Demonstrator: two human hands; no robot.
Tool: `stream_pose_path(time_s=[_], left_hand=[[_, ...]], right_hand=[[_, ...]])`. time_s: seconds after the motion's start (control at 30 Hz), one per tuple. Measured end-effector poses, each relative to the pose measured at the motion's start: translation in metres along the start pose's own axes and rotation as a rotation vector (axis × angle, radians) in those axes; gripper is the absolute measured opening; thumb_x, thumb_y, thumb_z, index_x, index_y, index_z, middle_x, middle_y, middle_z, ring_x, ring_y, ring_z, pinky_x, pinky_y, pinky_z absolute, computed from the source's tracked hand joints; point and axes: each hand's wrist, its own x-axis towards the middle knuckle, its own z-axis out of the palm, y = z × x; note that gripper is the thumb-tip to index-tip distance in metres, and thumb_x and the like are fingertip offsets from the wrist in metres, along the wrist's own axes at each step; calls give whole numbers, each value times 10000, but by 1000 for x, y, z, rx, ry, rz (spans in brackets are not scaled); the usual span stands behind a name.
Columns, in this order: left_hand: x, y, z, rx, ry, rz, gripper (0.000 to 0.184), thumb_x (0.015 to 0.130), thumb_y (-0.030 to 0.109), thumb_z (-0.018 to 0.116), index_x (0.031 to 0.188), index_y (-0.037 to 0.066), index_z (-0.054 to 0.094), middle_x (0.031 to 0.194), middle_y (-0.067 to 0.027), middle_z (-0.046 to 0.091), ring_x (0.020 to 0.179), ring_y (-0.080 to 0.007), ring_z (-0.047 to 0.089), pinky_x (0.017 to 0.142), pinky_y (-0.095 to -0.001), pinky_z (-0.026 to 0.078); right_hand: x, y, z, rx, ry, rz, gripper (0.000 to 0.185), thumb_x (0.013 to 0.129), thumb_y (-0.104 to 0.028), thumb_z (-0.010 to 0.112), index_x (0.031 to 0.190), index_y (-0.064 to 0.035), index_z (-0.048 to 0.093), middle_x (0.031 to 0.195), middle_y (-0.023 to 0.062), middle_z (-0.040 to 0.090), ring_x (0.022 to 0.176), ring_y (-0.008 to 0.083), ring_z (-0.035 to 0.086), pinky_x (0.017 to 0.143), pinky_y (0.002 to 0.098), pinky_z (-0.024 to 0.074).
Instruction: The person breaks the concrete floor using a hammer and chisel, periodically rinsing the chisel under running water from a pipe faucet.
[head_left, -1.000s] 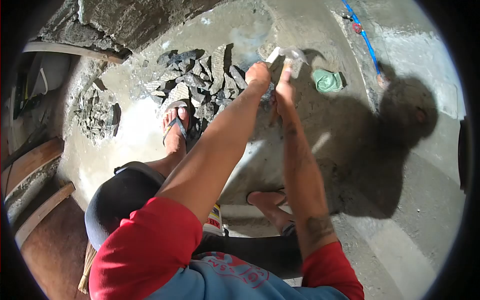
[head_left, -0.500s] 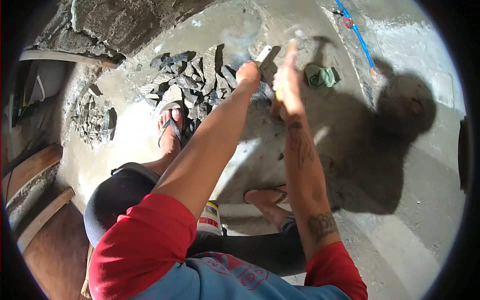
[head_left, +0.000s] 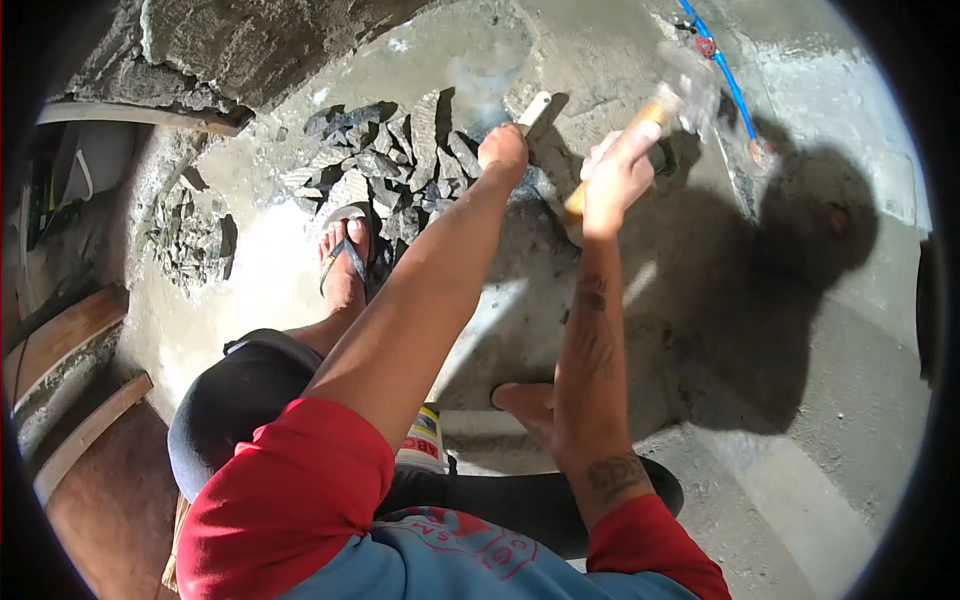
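My left hand (head_left: pixel 503 148) is closed around a pale rod-shaped tool (head_left: pixel 538 108), whose rounded light end sticks out above the fist; its other end is hidden. Just left of that fist lies a heap of broken dark grey stone pieces (head_left: pixel 375 165), some with ridged faces. My right hand (head_left: pixel 615 182) grips the yellow wooden handle of a hammer (head_left: pixel 652 110), raised to the right of the rod. The hammer's head is smeared by motion. Partly hidden behind my right hand, a green crumpled object (head_left: pixel 663 157) rests on the floor in shadow.
A smaller pile of rubble (head_left: pixel 190 240) lies at the left. My sandalled foot (head_left: pixel 343 250) stands against the stone heap. A blue pipe (head_left: pixel 725 75) with a red fitting runs along the upper right. A labelled bucket (head_left: pixel 423 440) sits under my legs.
My right hand has swung the hammer up and to the right, away from the rod. My left hand has shifted only slightly. The green object is now mostly covered.
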Motion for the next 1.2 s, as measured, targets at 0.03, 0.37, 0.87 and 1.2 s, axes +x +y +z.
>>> stream_pose_path(time_s=[0.03,0.37,0.87,1.2], left_hand=[[0,2,-2,0,2,9,317,901,192,383,951,-2,628,953,-209,659,917,-360,645,791,-427,525],[-1,2,-7,26,14,27,302,891,182,400,955,1,632,948,-204,662,900,-353,653,778,-425,529],[6,-23,-130,220,63,-261,317,876,248,494,1073,59,655,1161,-112,626,1069,-254,610,863,-343,502],[-121,15,-130,332,0,61,290,835,232,513,1020,62,658,1103,-145,641,1029,-287,627,826,-382,516]], right_hand=[[5,28,-2,1,4,4,595,920,-583,388,555,-114,421,464,-4,422,365,91,414,329,241,309],[-3,-33,3,-96,-67,110,637,871,-686,349,630,-99,406,498,-7,384,372,101,358,338,242,297],[-51,-71,-54,67,29,178,662,861,-710,316,731,-71,431,546,28,403,410,118,387,357,240,320],[-98,-278,-126,6,23,-320,384,839,-354,680,627,-123,459,510,-41,404,395,49,373,365,211,296]])
